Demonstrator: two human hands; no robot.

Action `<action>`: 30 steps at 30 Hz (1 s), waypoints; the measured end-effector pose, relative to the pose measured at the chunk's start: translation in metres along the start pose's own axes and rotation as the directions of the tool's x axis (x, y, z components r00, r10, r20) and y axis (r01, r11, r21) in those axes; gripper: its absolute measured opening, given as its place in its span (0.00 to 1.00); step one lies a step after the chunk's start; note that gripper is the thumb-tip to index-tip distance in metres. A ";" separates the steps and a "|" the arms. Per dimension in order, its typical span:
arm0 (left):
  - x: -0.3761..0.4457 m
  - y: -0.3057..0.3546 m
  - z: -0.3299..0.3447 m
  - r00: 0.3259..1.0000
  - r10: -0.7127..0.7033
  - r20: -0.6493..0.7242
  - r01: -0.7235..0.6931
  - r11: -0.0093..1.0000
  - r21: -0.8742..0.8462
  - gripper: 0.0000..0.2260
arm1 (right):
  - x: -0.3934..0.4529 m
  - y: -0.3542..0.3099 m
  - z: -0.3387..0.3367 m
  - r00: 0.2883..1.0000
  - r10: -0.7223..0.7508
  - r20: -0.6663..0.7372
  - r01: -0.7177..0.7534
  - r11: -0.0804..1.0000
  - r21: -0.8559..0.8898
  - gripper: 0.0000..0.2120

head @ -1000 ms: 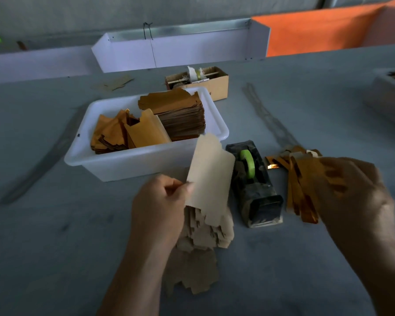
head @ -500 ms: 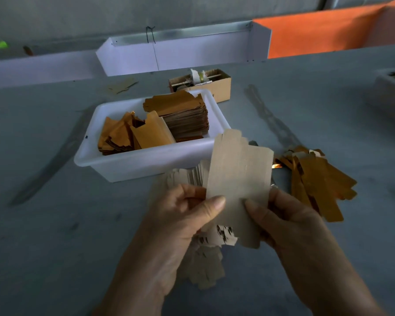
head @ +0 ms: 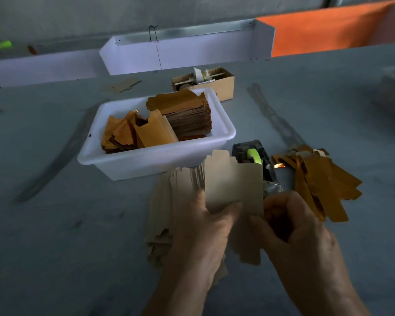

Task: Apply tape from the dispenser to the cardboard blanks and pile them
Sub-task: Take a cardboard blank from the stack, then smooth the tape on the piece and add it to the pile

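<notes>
White plastic tub (head: 123, 156) of tan cardboard blanks on grey desk (head: 43, 236), far left. Left hand (head: 203, 229) pinches pale flat cardboard blank (head: 233, 185) at lower edge; right hand (head: 292, 226) pinches its right edge. Black tape dispenser (head: 258, 156) just behind. Blank looks light, thin, bendy: hold by edges. Orange-brown taped pile (head: 324, 181) right.

2 bare hands (head: 201, 233) (head: 299, 233), bare forearms (no sleeves, rings or watch visible).
</notes>
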State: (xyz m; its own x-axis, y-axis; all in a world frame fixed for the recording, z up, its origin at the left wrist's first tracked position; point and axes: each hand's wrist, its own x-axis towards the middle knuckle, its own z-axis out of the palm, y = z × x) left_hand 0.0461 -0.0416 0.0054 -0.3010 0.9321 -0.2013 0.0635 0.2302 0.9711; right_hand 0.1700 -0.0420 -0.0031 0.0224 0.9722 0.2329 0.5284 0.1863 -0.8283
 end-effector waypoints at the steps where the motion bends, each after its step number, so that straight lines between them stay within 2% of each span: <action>1: 0.000 -0.001 0.002 1.000 0.009 0.015 -0.009 1.000 -0.016 0.05 | -0.002 -0.001 0.002 0.999 -0.039 -0.016 0.038 0.999 -0.032 0.13; 3: 0.000 -0.002 0.003 0.998 0.033 0.049 -0.032 0.999 -0.016 0.04 | -0.005 -0.003 0.004 0.996 -0.084 0.003 0.084 0.996 -0.020 0.14; 6: 0.000 -0.002 0.002 0.995 0.016 0.097 -0.014 1.000 -0.015 0.05 | -0.006 -0.004 0.004 0.991 -0.095 0.094 0.086 0.992 0.092 0.08; 9: 0.000 0.000 -0.004 0.975 -0.025 0.220 0.041 0.997 -0.070 0.07 | -0.004 -0.007 0.000 0.978 -0.107 0.178 0.080 0.985 0.153 0.14; 11: -0.001 0.002 -0.008 0.959 -0.017 0.281 0.044 0.995 -0.088 0.14 | -0.002 -0.007 -0.002 0.975 -0.101 0.197 0.069 0.984 0.162 0.13; 13: -0.001 0.002 -0.011 0.952 0.022 0.306 -0.010 0.999 -0.040 0.18 | 0.001 -0.003 -0.003 0.972 -0.061 0.227 0.021 0.985 0.172 0.09; 15: -0.001 0.002 -0.013 0.953 0.062 0.296 -0.069 0.998 0.013 0.11 | 0.002 -0.003 -0.004 0.965 0.006 0.262 -0.056 0.981 0.183 0.09; 19: -0.002 0.001 -0.019 0.928 0.021 0.371 -0.068 0.991 0.116 0.07 | 0.006 0.001 -0.009 0.988 0.137 0.077 -0.149 0.972 0.184 0.20; 21: -0.003 0.003 -0.020 0.913 0.004 0.409 -0.063 0.989 0.131 0.06 | 0.010 0.001 -0.011 0.958 0.235 0.166 -0.278 0.903 0.326 0.21; 24: -0.002 0.000 -0.016 0.929 -0.037 0.367 0.002 0.996 0.094 0.05 | 0.013 0.000 -0.012 0.891 0.293 0.347 -0.436 0.767 0.470 0.14; 27: -0.002 -0.003 -0.014 0.962 -0.008 0.273 0.004 1.000 0.018 0.04 | 0.014 0.000 -0.009 0.880 0.322 0.348 -0.467 0.714 0.522 0.06; 30: -0.004 -0.006 -0.010 0.985 0.056 0.165 -0.055 0.998 -0.012 0.05 | 0.013 -0.002 -0.006 0.894 0.330 0.304 -0.447 0.711 0.543 0.04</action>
State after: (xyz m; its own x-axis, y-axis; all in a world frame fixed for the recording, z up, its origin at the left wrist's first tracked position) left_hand 0.0373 -0.0495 0.0020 -0.1361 0.9768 -0.1651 0.0686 0.1755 0.9821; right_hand 0.1744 -0.0304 0.0043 -0.0639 0.9733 -0.2204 -0.0954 -0.2258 -0.9695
